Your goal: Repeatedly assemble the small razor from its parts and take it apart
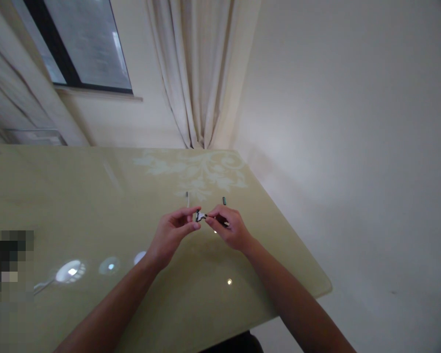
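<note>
Over the table, my left hand (172, 230) pinches a small black and silvery-white piece (200, 216) between thumb and fingertips. At the piece's right end, the thumb and forefinger of my right hand (230, 228) are closed on it too. Something small and dark shows under the right hand's curled fingers; its kind is hidden. Beyond the hands, a thin white stick with a grey end (187, 198) lies on the table, partly covered by the left fingers. A short dark, greenish-edged piece (224, 200) lies just past the right hand.
The glossy yellowish-green table (95, 196) has a pale leaf pattern (202, 169) near its far corner. Lamp reflections show on its surface. A white wall (353, 147) stands along the right, with curtains (198, 73) and a window (91, 44) behind. A pixelated patch hides the left edge.
</note>
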`<act>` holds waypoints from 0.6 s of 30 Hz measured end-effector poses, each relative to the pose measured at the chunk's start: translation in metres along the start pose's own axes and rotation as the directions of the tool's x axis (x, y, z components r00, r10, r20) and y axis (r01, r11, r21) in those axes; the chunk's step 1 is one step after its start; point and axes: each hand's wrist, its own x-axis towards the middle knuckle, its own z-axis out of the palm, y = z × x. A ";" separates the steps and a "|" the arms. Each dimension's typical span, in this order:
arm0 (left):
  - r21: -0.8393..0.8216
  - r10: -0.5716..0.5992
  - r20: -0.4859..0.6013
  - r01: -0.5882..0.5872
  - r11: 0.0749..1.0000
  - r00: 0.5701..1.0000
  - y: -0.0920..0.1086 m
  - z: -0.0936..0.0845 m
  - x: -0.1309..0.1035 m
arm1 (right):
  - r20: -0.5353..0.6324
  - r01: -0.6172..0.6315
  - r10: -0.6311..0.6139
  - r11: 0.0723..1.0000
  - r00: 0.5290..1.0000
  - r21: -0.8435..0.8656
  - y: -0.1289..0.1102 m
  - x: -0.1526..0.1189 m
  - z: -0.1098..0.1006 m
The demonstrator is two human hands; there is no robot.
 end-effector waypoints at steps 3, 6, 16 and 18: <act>-0.003 0.004 0.018 -0.004 1.000 1.000 0.000 -0.003 -0.001 | 0.020 -0.051 0.050 0.997 0.999 0.056 0.000 0.000 0.002; -0.029 -0.004 0.070 0.006 1.000 0.998 0.000 -0.007 0.001 | 0.048 -0.124 0.117 0.979 0.992 0.162 -0.003 0.001 0.003; -0.038 0.013 0.109 -0.009 0.999 0.994 -0.001 -0.009 0.004 | -0.011 -0.145 0.149 0.974 0.989 0.174 0.001 0.000 0.006; -0.052 0.016 0.137 -0.009 0.999 0.990 0.000 -0.010 0.004 | -0.012 -0.146 0.150 0.975 0.989 0.170 0.002 0.000 0.006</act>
